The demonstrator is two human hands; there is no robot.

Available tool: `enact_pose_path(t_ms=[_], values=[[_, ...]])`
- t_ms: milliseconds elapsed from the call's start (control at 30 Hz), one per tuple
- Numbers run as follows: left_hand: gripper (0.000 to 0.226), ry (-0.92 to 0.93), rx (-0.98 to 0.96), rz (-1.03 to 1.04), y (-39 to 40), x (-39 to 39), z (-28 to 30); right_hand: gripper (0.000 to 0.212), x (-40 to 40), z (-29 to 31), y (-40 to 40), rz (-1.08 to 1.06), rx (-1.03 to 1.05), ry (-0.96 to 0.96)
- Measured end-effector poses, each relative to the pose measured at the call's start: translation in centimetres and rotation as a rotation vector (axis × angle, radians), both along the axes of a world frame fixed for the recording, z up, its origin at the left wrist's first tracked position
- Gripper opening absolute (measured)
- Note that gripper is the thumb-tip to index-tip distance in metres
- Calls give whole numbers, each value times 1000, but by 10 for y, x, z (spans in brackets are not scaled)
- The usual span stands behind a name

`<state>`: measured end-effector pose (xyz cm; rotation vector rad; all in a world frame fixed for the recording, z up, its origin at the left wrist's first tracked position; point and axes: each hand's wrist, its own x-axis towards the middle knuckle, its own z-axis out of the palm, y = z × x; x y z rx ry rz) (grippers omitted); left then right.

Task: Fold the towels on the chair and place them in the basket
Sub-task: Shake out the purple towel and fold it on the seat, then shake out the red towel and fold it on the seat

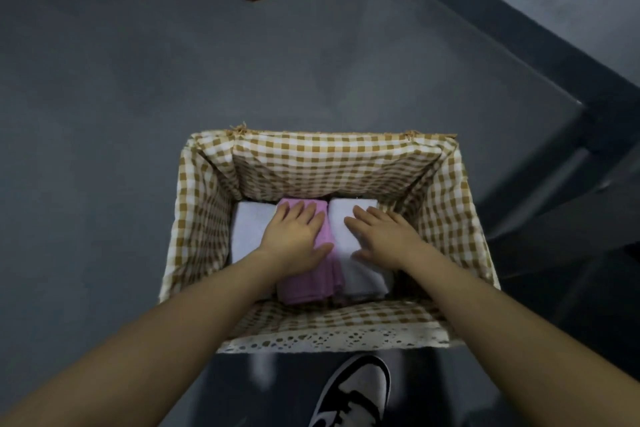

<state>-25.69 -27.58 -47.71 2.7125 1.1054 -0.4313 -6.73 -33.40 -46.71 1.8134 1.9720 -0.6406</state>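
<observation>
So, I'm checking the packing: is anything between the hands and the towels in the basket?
Nothing visible. The left hand lies flat on the pink towel, the right hand on the right white towel, inside the basket.

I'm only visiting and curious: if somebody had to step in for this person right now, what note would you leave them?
Left hand: open, fingers flat, pressing on the pink towel.
Right hand: open, flat on the right white towel.
Things: three folded towels lie side by side in the gingham-lined basket; the left white towel, the pink one in the middle, the other white one on the right.
Done: these three are folded and in.
Left: lift both hands out; the chair is out of view, so check it for more towels.
</observation>
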Motion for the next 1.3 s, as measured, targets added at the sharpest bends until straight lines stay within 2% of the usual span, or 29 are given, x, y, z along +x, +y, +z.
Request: enact_pose_path(t_ms=[167,400,600,800,933,1133,1300], values=[[48,-237,150,22,-7,4,68,52,1,68,-16,-52,321,17],[48,-563,281,5,-32,35,188,38,24,192,-62,-115,767,7],[43,-804,373,-185,-73,101,285,25,69,283,-141,-320,1106,-56],[45,-917,333,-451,-152,203,340,24,137,332,-257,-654,1197,-164],[36,-938,247,-615,-220,276,360,25,181,349,-344,-911,1220,-212],[38,-938,94,-813,-340,377,372,22,241,349,-468,-1216,1305,-271],[35,-870,45,-940,-432,452,365,17,290,326,-561,-1447,1338,-308]])
